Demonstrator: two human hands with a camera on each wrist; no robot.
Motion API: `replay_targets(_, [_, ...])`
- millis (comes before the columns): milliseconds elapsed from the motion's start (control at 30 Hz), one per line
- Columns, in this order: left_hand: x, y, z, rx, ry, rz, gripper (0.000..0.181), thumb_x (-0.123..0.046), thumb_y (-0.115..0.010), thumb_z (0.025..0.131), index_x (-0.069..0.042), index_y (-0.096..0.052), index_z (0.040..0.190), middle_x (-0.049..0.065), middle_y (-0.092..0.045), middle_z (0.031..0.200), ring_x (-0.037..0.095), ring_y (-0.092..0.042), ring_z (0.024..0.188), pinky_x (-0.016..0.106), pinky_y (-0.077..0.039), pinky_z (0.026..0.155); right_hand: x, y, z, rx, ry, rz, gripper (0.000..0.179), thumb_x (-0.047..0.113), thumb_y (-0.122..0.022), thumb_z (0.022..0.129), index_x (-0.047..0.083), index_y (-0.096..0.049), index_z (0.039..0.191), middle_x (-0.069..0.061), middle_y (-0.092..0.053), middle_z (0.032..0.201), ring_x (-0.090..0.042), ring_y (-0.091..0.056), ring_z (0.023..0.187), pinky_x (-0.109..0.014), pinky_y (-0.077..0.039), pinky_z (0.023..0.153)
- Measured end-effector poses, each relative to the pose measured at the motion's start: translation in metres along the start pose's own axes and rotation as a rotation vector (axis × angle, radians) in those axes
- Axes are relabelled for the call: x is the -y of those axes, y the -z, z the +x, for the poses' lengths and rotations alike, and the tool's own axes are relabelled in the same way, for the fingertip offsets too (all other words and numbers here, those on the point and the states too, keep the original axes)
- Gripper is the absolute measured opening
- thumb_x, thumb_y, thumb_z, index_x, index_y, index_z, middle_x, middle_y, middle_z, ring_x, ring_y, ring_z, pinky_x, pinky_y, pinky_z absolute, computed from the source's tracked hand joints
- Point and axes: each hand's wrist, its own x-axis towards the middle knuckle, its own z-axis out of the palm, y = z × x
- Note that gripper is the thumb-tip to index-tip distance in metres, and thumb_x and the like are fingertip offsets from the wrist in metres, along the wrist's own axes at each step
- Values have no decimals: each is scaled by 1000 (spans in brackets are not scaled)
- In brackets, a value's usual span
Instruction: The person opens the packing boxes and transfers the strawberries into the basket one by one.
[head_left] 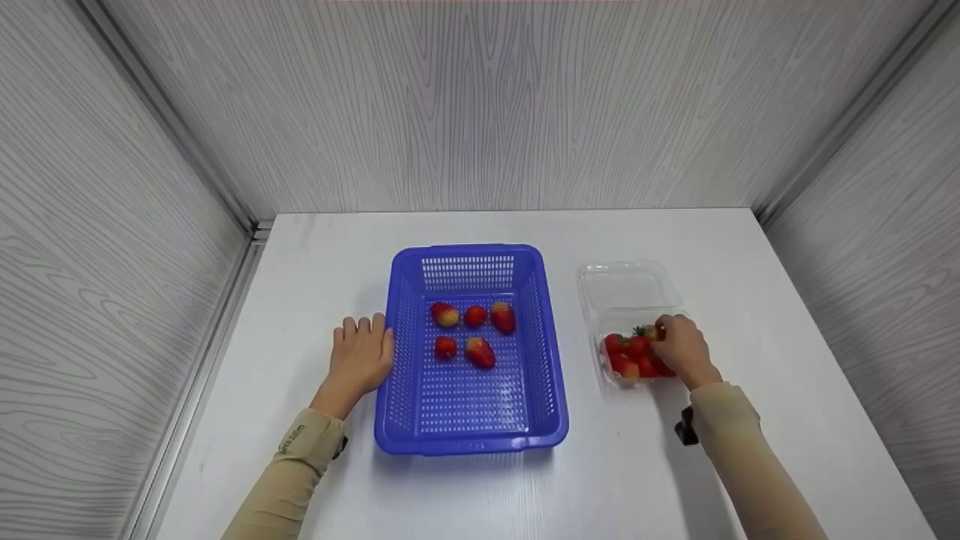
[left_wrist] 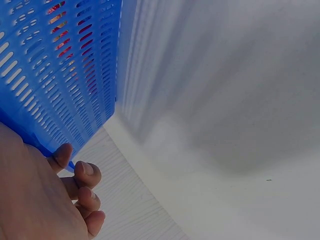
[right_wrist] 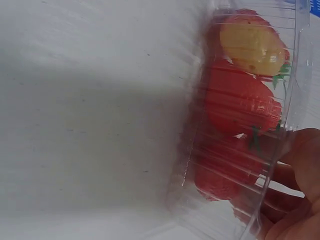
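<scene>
A blue plastic basket stands on the table with several red-and-yellow strawberries spread over its floor. My left hand holds the basket's left rim, its fingertips curled at the edge in the left wrist view. To the right lies a clear plastic clamshell box, lid folded back, with several red strawberries inside. Over that box's right side, my right hand pinches a strawberry with green leaves. The box wall and the fingers partly hide this strawberry.
The white table carries the basket and the clear box side by side, with a gap between them. Grey wood-grain panels enclose the table at the back and both sides.
</scene>
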Motion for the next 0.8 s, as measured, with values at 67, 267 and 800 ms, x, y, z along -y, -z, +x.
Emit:
replay_targets(67, [0,0,0,-5,-1,-3,31,-26,-32,104,2,-46,110,21,-49,93,41,-41,91,52,-31,81,1,-2,0,-4,7,-4,30,2,-61,86,-12,-61,113,-29,-60,107,-42,-57,100,-57,-45,92])
replay_targets(267, [0,0,0,0,4,-9,32,-26,-32,104,1,-46,111,21,-48,94,40,-41,91,52,-31,81,2,-4,0,66,-35,4,36,2,-60,88,-10,-58,121,-30,-60,116,-43,-57,106,-59,-43,96])
replay_targets(800, [1,-2,0,5,7,-3,33,-27,-31,104,1,-46,111,22,-49,97,41,-42,93,53,-31,82,9,4,-5,2,-33,23,36,15,-67,91,-4,-61,120,-23,-62,112,-38,-56,98,-57,-46,92])
